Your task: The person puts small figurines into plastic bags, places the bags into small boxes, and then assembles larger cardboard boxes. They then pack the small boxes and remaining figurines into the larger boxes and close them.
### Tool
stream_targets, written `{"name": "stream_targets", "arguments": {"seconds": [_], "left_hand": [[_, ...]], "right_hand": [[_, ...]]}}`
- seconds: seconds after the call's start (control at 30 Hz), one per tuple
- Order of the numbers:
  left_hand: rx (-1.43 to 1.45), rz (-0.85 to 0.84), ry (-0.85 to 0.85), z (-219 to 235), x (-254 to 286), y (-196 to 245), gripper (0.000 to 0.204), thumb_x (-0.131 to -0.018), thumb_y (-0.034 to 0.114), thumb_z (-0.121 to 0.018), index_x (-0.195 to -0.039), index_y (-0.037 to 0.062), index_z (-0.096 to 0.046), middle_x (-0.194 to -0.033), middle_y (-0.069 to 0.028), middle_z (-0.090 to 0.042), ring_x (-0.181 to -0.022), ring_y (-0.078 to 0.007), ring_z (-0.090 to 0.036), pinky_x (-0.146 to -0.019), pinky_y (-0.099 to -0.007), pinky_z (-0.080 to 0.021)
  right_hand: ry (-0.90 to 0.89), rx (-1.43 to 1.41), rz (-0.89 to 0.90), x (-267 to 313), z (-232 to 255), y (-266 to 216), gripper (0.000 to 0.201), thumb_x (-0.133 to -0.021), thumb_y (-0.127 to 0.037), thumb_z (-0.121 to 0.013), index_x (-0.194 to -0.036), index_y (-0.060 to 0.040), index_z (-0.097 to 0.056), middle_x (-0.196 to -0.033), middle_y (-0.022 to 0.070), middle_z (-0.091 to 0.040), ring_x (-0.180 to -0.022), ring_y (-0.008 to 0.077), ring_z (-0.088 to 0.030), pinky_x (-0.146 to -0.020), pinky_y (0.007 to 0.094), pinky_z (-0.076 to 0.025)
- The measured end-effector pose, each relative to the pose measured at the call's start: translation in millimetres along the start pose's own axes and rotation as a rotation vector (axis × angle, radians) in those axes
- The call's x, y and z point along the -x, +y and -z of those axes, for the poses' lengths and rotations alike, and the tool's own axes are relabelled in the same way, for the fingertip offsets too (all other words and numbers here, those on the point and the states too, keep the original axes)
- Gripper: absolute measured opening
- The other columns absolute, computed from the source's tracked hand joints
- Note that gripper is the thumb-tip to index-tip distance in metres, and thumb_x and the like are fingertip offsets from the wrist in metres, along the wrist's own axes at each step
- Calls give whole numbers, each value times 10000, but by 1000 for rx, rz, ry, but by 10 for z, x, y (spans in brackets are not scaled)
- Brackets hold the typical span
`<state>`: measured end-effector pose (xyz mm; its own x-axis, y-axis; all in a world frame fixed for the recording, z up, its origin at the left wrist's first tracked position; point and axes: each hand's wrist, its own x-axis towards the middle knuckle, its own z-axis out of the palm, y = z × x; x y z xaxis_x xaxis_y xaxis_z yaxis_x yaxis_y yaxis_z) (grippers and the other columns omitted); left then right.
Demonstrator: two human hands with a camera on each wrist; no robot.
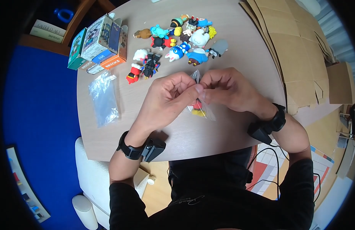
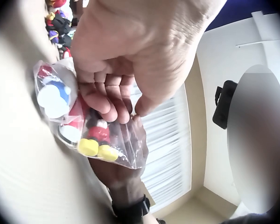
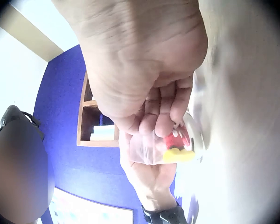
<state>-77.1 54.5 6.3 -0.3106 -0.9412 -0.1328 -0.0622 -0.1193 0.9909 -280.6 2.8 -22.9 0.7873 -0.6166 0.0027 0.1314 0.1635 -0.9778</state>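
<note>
Both hands meet over the near middle of the table and pinch the top of a clear plastic bag (image 1: 209, 112) between thumbs and fingers. My left hand (image 1: 164, 100) has the left side of its mouth, and my right hand (image 1: 235, 92) the right side, with the thumbs almost together. Inside the bag is a small toy figure with red shorts and yellow shoes (image 2: 99, 136); its upper part is hidden behind fingers. A white and blue toy (image 2: 55, 99) shows beside it in the left wrist view.
Several toy figures, among them a white one (image 1: 199, 38) and a red one (image 1: 133, 74), lie spread at the far side. Another clear bag (image 1: 104, 99) lies flat at left, below stacked brick boxes (image 1: 99, 40). Folded cardboard (image 1: 288, 50) leans at the right edge.
</note>
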Motion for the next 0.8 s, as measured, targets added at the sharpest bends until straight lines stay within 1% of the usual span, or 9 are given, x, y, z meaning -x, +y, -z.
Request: {"name": "stream_targets", "arguments": {"seconds": [0.2,0.33,0.4,0.5,0.63,0.73,0.8], "left_hand": [[-58,87,-34,20,-90,65,114,-968,97,-570,-936,1,-622,-785,2,-646,-707,-23,-590,-610,-175,-440],[-78,66,23,-37,-87,105,119,-967,112,-587,-907,12,-611,-750,27,-612,-667,-9,-551,-578,-174,-410],[-93,71,53,-63,-52,118,129,-966,122,-596,-891,17,-605,-737,34,-599,-650,-2,-531,-563,-178,-396],[-210,45,60,-61,7,78,142,-966,132,-603,-870,28,-593,-717,42,-580,-630,2,-504,-550,-181,-378],[-224,23,70,-84,58,73,147,-977,129,-579,-868,30,-581,-688,34,-567,-617,-10,-493,-548,-189,-376],[-223,-29,74,-83,84,48,146,-985,129,-557,-882,27,-571,-672,23,-564,-611,-19,-492,-546,-195,-379],[-231,-64,79,-70,87,-5,143,-989,126,-541,-892,23,-564,-663,17,-562,-606,-24,-493,-543,-199,-381]], "right_hand": [[6,70,55,6,61,68,142,-937,-137,-630,-940,1,-599,-804,0,-614,-751,49,-536,-666,221,-436],[6,80,115,2,62,93,139,-942,-143,-620,-940,-7,-591,-794,-3,-597,-746,49,-526,-662,228,-433],[-16,73,99,9,56,57,129,-949,-135,-619,-956,-7,-600,-833,-1,-612,-787,58,-541,-714,238,-442],[-32,125,107,45,22,51,116,-948,-126,-623,-966,-13,-605,-859,0,-623,-816,62,-545,-755,250,-448],[-63,223,101,64,-4,0,107,-941,-122,-631,-970,-21,-608,-880,0,-629,-839,62,-550,-781,258,-450],[-61,178,132,58,-11,24,103,-940,-121,-628,-970,-24,-611,-891,1,-633,-856,62,-556,-780,250,-447],[-58,94,159,40,-28,62,111,-948,-130,-612,-946,-21,-594,-854,3,-620,-803,60,-545,-726,243,-450]]}}
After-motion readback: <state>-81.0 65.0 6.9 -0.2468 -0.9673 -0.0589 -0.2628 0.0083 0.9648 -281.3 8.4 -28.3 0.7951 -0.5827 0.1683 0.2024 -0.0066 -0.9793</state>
